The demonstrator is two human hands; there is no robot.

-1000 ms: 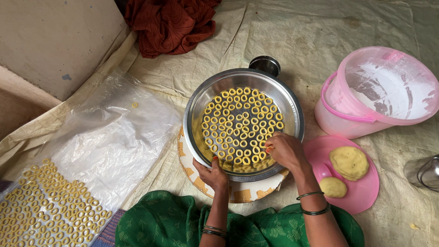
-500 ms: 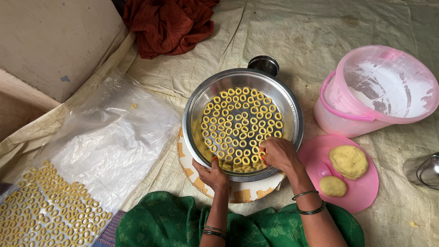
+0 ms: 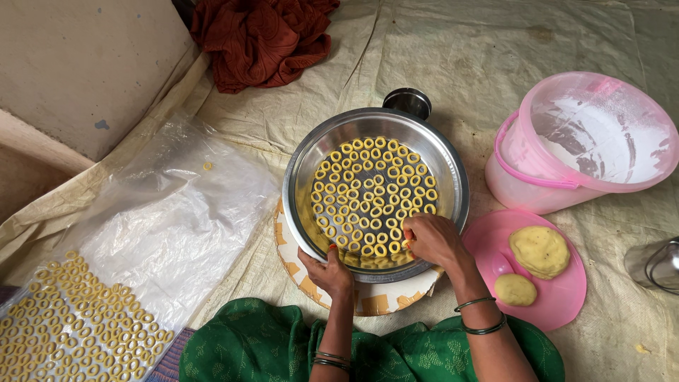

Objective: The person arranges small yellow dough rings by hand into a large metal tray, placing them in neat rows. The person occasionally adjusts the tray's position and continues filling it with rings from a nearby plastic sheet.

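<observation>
Beige floor sheeting (image 3: 495,64) is lying under everything. Your left hand (image 3: 327,272) is gripping the near rim of the steel bowl (image 3: 442,159), thumb hooked over it. Your right hand (image 3: 433,240) is reaching inside, fingers pinched among the yellow dough rings (image 3: 371,191) at the near edge. Beside it, a floury pink bucket (image 3: 559,177) is tilting, and a pink lid (image 3: 559,297) is carrying two dough balls (image 3: 539,250).

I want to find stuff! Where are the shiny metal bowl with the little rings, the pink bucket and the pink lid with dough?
Round shiny steel bowl (image 3: 305,185): head view, bare left wall.
Pink plastic bucket (image 3: 511,180): head view, outer side.
Flat pink plastic lid (image 3: 559,297): head view, bare surface.
</observation>
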